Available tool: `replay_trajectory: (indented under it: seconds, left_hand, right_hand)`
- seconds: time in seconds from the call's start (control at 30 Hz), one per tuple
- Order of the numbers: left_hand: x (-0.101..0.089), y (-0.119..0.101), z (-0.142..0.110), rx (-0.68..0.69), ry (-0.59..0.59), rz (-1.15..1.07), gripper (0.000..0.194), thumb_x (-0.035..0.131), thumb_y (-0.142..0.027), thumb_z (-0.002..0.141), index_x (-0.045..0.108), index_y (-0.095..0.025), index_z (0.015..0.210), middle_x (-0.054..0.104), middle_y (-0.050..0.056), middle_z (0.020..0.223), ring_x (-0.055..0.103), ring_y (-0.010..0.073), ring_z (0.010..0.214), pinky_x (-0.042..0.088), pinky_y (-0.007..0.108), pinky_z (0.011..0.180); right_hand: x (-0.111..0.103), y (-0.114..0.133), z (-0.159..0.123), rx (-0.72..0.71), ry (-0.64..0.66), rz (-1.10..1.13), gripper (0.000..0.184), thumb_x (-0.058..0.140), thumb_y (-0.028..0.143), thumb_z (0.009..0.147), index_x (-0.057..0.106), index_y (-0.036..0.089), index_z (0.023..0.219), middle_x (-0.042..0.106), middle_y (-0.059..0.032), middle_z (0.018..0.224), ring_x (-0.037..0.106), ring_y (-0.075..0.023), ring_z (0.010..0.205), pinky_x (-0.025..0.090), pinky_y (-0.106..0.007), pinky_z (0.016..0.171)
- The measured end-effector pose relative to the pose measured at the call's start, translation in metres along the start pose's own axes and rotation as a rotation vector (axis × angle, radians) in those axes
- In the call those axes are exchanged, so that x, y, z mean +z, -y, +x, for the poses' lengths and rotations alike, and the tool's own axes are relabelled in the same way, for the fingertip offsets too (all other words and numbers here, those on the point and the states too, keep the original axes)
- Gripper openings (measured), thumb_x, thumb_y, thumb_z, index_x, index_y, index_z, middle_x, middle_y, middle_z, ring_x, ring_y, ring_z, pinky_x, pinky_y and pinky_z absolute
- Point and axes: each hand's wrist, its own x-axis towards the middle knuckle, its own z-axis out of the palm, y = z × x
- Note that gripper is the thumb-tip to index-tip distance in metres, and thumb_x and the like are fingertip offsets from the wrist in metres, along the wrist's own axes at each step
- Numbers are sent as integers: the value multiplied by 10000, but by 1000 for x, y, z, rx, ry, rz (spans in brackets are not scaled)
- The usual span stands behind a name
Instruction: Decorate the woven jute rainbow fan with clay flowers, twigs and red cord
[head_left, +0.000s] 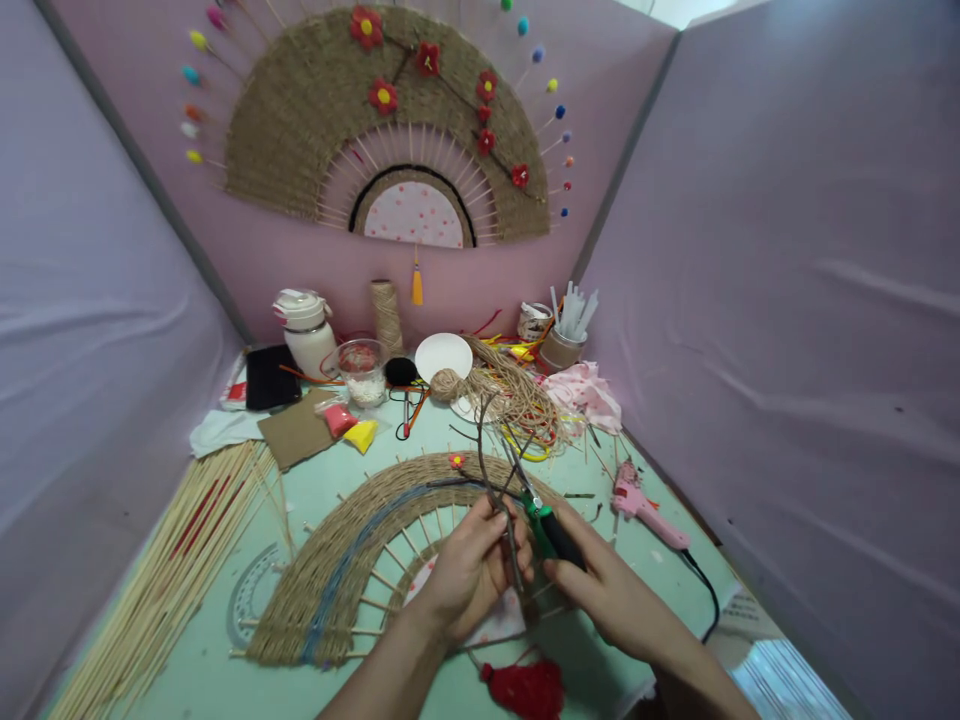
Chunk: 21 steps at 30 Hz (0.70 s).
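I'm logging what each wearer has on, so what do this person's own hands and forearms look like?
Both the left hand and the right hand are bare, with no gloves. The forearms are uncovered as far as the picture shows, with no sleeve, watch or bracelet in sight. Rings and nail details are too small to judge.

Both bare forearms in play, angling inward from the lower edge! The left forearm (pixel 401 650) slants up to the right, wrist fairly straight, and the left hand (pixel 487 560) is in a pinch, thumb laid on top, fingers curled, palm turned inward. Across from it, the right forearm (pixel 686 660) comes in from the lower right; the right hand (pixel 596 585), back upward, is clenched in a grip. Hands just beside each other, wrists wider apart!
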Motion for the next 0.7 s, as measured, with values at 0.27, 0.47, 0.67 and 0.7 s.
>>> replay_trajectory:
  seconds: [0.27,0.47,0.67,0.7]
  left_hand:
    - [1,-1,0,-2,-16,4,151,663,-260,871,568,-166,941,596,-4,760,586,91,605,505,222,588]
    - [0,2,0,-27,-27,20,142,658,-259,872,572,-168,939,618,8,769,613,104,616,524,236,608]
    - [0,3,2,-25,-32,50,140,665,-251,868,584,-158,935,608,7,767,611,101,626,508,221,615]
    - [-1,3,3,-20,-33,55,135,660,-249,872,585,-157,936,605,7,768,609,99,627,504,218,618]
  right_hand:
    - [5,-3,-1,19,58,18,557,489,183,801,523,221,1356,609,-79,1293,530,-262,1228,455,-397,1014]
    - [9,5,-2,40,71,46,451,466,190,809,571,205,1248,625,-88,1196,526,-264,1208,440,-408,1007]
    - [12,4,-3,38,54,7,262,456,204,825,552,202,1069,596,-83,1103,533,-253,1140,423,-419,997]
    - [13,3,-2,35,50,-1,235,455,206,826,543,202,1044,591,-82,1091,539,-250,1116,427,-418,986]
